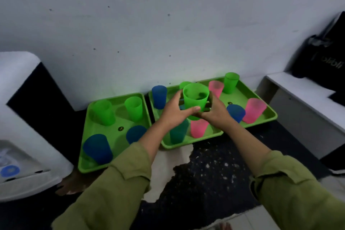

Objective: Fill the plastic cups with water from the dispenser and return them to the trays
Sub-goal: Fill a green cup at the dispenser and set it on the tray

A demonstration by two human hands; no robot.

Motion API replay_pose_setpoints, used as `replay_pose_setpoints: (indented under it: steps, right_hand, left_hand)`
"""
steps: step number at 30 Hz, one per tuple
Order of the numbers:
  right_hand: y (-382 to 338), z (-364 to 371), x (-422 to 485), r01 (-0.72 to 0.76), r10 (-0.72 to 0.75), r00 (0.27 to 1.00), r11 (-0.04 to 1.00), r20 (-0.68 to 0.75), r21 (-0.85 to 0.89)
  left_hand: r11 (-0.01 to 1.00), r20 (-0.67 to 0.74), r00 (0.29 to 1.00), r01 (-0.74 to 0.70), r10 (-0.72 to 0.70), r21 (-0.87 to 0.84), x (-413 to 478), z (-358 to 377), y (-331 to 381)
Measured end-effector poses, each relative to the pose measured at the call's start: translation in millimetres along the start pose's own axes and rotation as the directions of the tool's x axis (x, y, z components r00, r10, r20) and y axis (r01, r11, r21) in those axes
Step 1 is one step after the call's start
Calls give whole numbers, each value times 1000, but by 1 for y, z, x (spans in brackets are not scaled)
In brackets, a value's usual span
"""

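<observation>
Green plastic, see-through and thin-walled: the green cup hangs between my two sets of fingers, lifted off the middle tray rather than standing in it. My left fingers curl round its left side with the thumb laid across the front. My right fingers wrap the right side, so both sets are clamped on this one cup.

I judge the double hold is for steadiness: a soft cup buckles under a one-sided squeeze, and a level rim matters if there is water in it. There is a dark patch inside, but I cannot tell whether it is water.

Just below my fingers stand a pink cup and a teal cup, close together, so I keep the green one high enough to pass over their rims. Beyond my left fingers is a blue cup, and beyond my right another pink one.

The dispenser is well off to the left of my left fingers, past the left tray. The right tray lies to the right of my right fingers. The three trays sit edge to edge against the wall, which I take to be so that every cup stays within one reach.

From the hold alone I cannot say whether this cup is bound for the dispenser or for the tray.
</observation>
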State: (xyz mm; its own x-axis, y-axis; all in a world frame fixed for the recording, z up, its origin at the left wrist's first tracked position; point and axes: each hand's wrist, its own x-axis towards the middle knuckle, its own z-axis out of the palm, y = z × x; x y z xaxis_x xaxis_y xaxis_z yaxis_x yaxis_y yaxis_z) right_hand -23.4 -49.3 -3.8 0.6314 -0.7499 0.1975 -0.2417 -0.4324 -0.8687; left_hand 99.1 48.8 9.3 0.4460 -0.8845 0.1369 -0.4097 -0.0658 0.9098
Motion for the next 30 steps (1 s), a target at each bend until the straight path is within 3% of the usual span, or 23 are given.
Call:
replay_pose_setpoints:
  steps: [5,9,15,22,30]
  right_hand:
    - [37,-63,47,-38,35,998,997,-45,-65]
    - [77,-113,92,-103,102,995,988,-12,-115]
    - [134,-163,144,-80,97,993,975,73,-206]
    - [197,-186,185,-115,173,959,962,226,-248]
    - [242,-187,202,-139,235,903,952,360,-272]
  left_hand:
    - [999,18,999,40,-40,9,54,54,5]
    - [984,23,985,170,-171,43,94,100,4]
    - [939,-5,942,334,-335,81,136,155,-6]
    - [830,-67,855,517,-515,211,160,189,-30]
    - [739,-77,780,615,-621,276,166,209,-50]
